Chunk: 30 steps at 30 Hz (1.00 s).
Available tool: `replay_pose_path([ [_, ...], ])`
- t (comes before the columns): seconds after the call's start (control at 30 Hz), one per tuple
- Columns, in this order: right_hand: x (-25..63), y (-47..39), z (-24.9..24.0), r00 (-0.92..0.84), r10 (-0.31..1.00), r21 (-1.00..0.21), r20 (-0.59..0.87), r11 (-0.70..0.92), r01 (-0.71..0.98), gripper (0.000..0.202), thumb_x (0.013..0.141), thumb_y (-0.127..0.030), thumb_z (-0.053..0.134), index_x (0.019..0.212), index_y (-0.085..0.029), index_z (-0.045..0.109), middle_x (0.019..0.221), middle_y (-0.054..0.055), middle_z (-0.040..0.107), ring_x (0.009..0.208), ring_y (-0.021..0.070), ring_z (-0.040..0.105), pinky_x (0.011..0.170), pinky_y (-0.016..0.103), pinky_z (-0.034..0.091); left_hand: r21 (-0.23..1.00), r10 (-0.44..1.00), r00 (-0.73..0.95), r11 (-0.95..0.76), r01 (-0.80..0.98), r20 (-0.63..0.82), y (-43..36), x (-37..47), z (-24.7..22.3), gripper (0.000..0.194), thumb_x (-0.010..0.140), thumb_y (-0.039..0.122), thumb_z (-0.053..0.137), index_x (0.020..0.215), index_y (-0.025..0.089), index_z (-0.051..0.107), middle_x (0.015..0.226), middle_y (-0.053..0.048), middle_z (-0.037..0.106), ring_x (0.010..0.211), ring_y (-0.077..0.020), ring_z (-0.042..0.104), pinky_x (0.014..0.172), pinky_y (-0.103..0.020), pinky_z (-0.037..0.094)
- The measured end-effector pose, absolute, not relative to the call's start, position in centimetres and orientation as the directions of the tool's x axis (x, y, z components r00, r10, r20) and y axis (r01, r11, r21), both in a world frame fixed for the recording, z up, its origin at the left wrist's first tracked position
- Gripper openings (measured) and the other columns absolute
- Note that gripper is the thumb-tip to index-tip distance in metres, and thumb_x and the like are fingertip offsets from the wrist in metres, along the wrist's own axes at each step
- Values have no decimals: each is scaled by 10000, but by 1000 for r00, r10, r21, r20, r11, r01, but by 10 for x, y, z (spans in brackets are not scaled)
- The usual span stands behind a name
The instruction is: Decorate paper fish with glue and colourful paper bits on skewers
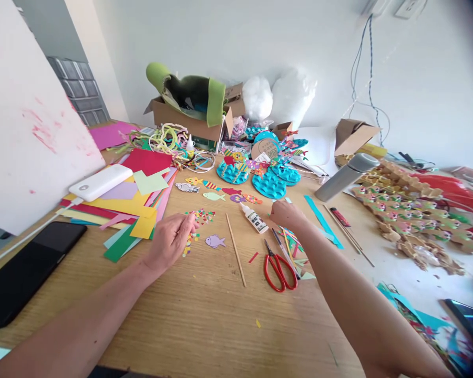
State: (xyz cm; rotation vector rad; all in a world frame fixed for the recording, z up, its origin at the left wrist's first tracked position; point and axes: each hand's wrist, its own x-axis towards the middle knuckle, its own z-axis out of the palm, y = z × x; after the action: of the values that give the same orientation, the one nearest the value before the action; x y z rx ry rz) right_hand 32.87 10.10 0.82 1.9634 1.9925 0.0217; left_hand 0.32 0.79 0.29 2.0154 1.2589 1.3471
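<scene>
My left hand (171, 237), fingers curled together, is over the left edge of a pile of small colored paper bits (204, 215); whatever it may hold is too small to make out. My right hand (286, 214) is closed near the white glue bottle (254, 218), its fingertips hidden from view. Between the hands lie a purple paper fish (215, 241) and a thin wooden stick (235, 249). Red-handled scissors (279, 273) rest below my right hand, beside paper strips. Several decorated paper fish (214, 196) lie farther back.
Colored paper sheets (142, 210), a white power bank (101, 182) and a black phone (29, 273) are on the left. Blue egg-tray pieces (270, 185) stand behind. A gray bottle (347, 177) lies at the right, near rows of small crafts (410, 210).
</scene>
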Motion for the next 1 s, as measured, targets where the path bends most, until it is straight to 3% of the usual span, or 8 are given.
replay_pose_path([
  [0.3,332,112,7,2,981,188,-195,35,982,217,737,-279,595,823,-138,735,895,144,727,871,256,663,655,284,437,729,845,134,-518,448,519,8,3,5,415,967,347,377,630,195,565,657,-36,667,691,-160,662,684,-273,487],
  [0.53,340,96,38,44,998,59,48,-47,997,245,804,-259,482,898,-192,698,916,70,725,840,207,663,679,264,445,738,856,136,-501,452,498,7,3,6,426,968,373,373,632,197,567,678,-40,679,699,-159,660,705,-276,499],
  [0.57,343,93,44,49,992,23,118,-52,998,242,815,-258,471,892,-190,690,914,64,722,849,202,660,711,266,454,740,859,132,-497,453,495,7,3,6,432,967,380,371,629,197,566,682,-44,682,703,-161,662,711,-278,501],
  [0.67,349,79,68,122,887,-293,446,16,956,148,770,-282,554,770,-194,673,784,31,703,751,179,649,730,272,482,753,864,124,-488,441,487,7,3,7,435,962,394,376,627,197,572,698,-51,692,706,-164,666,709,-275,506],
  [0.73,347,65,87,247,793,-486,557,70,871,129,747,-293,594,767,-194,674,747,25,694,701,161,633,696,269,496,778,874,123,-476,409,469,7,3,7,437,958,405,386,629,195,585,705,-51,698,697,-164,669,689,-270,509],
  [0.87,317,27,125,401,657,-683,639,244,688,139,684,-301,689,727,-169,681,644,11,647,592,132,580,608,279,493,885,915,148,-402,236,377,9,4,5,450,943,465,415,661,187,630,735,-53,716,777,-191,694,725,-289,529],
  [1.0,271,-6,134,292,750,-744,593,371,556,86,731,-293,672,727,-208,677,697,13,677,670,154,636,680,316,532,955,935,226,-291,51,273,12,5,6,430,911,511,473,743,176,683,892,-82,742,877,-209,686,744,-310,535],
])
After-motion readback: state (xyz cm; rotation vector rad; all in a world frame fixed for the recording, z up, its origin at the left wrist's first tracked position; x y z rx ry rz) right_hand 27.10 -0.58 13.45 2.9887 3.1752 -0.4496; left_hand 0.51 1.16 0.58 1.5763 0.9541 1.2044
